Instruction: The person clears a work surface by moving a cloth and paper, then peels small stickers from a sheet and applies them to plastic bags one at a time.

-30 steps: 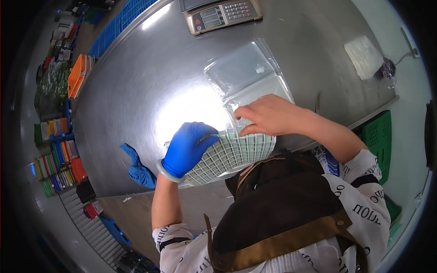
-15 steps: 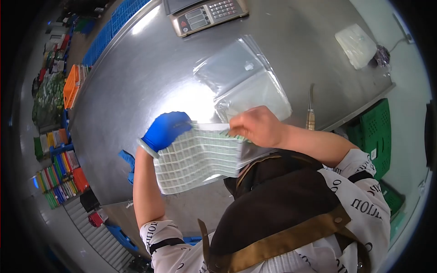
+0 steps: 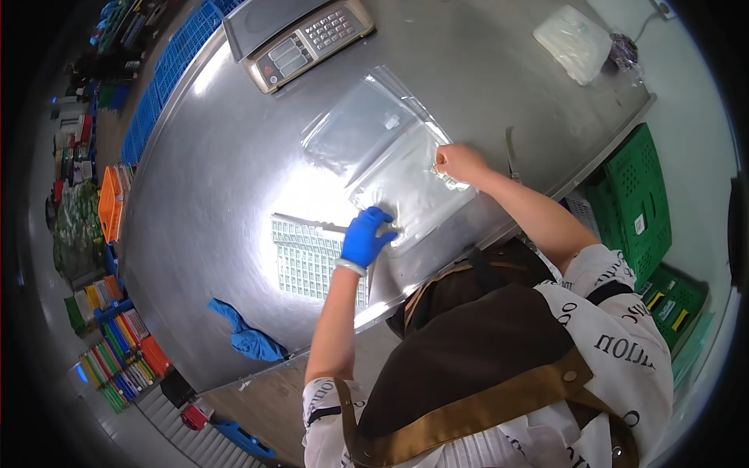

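My left hand, in a blue glove, rests at the near left edge of a stack of clear plastic bags. Its thumb and fingers are spread apart. A sheet of small green-and-white printed labels lies on the table just left of that hand, partly under the wrist. Over the right side of the bags, my bare right hand is closed in a pinch on a strip of labels. The strip's far end is hidden by the fingers.
A scale stands at the back of the metal table. A blue glove lies front left. A knife is beyond my right hand. White bags sit back right, and green crates stand off the right edge.
The label sheet went from my hands down onto the table. My left hand moved right to the bags. My right hand moved up and right over them with a label strip.
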The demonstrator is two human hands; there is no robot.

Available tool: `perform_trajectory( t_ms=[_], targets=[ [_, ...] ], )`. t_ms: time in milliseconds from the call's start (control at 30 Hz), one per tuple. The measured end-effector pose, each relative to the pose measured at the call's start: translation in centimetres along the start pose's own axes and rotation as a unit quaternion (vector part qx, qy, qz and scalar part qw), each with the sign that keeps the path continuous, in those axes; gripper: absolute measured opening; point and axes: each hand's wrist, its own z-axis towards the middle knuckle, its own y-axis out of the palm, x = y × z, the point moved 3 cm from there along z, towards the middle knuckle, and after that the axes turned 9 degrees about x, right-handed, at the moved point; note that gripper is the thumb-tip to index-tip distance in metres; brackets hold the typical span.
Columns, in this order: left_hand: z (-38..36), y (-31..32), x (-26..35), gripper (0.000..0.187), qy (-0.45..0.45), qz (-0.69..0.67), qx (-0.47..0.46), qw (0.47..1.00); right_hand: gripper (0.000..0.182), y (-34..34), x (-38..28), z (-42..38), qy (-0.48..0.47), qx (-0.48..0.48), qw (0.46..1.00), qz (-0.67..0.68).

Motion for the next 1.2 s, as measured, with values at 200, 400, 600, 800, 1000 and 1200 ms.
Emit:
perform_trajectory(
  t_ms=[200,400,600,800,1000,1200],
  targets=[
    [0.0,3.0,-6.8,0.014,-0.142,-0.253,0.01,0.957,0.028,-4.2,-1.6,-0.5,-0.02,0.008,0.999,0.029],
    [1.0,-4.9,-6.5,0.016,-0.276,-0.305,0.452,0.792,0.023,-5.7,-3.6,-1.3,0.065,-0.107,0.952,0.278],
    [0.7,0.6,0.5,0.025,0.08,0.046,0.004,0.996,0.02,-1.4,-1.4,0.3,-0.099,0.038,0.989,-0.105],
    [0.7,0.4,-6.2,0.022,-0.25,-0.27,0.061,0.928,0.022,-5.7,-2.6,0.6,0.025,-0.085,0.952,0.294],
    [0.7,-4.5,-5.8,0.024,-0.16,-0.139,0.408,0.888,0.026,-2.6,-2.0,0.6,-0.111,-0.094,0.985,0.093],
    [0.4,1.9,-1.5,0.019,-0.007,-0.057,0.046,0.997,0.025,-2.1,-2.4,1.0,-0.168,0.001,0.98,-0.11]
  ],
)
